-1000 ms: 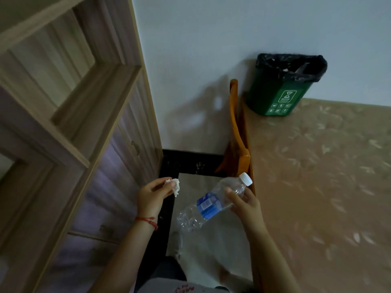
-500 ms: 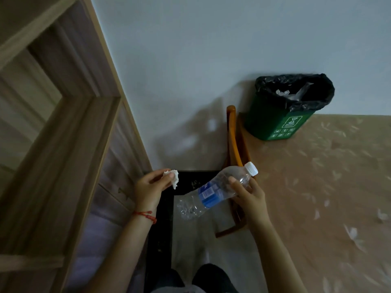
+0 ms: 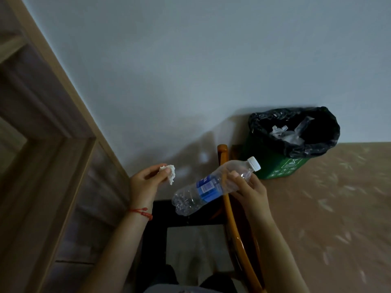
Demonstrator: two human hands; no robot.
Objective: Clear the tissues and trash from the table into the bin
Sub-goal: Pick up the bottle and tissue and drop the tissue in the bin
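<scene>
Tissue (image 3: 169,171) pinched in left hand (image 3: 146,182); right hand (image 3: 249,187) grips empty bottle (image 3: 211,185); bin (image 3: 294,142) holds crumpled trash.

Both forearms are bare, no sleeves showing, and rise from the lower edge of the frame. A thin red string bracelet (image 3: 141,212) with a small knot circles the left wrist, lower centre-left. At bottom centre, dark trouser legs (image 3: 160,275) and a pale garment edge.

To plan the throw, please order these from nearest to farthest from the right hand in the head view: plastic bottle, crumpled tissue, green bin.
From the right hand:
1. plastic bottle, held in it.
2. green bin, up-right on the table.
3. crumpled tissue, in the left hand.
</scene>
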